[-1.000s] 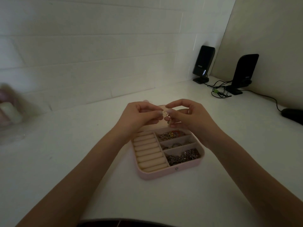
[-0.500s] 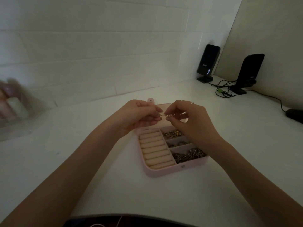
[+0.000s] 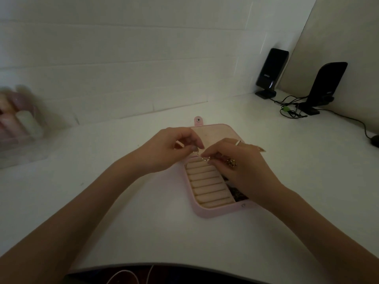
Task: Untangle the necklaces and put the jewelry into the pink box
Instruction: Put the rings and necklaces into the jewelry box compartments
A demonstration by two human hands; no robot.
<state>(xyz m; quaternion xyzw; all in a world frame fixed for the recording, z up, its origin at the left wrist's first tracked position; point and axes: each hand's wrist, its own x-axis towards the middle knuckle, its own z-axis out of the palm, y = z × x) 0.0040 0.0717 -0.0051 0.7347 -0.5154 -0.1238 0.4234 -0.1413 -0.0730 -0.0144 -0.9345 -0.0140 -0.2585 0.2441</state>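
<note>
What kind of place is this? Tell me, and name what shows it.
Probably a desk in a home or office corner: a white desk against a white wall, two black speakers with cables, and a mouse-like dark thing at the right edge.

Open white table (image 3: 143,232) all round the pink box (image 3: 202,212).
Speakers (image 3: 270,72) and cables (image 3: 291,111) crowd far right; blurred clear container (image 3: 22,128) far left.

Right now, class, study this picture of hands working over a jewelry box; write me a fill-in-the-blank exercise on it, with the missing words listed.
1. The pink box lies with its lid ____.
2. Both hands, left hand and right hand, pinch a thin gold ____.
3. The two black speakers stand on the person's ____ side.
4. The ring is worn on the ____ hand.

Missing words: open; chain; right; right
</note>
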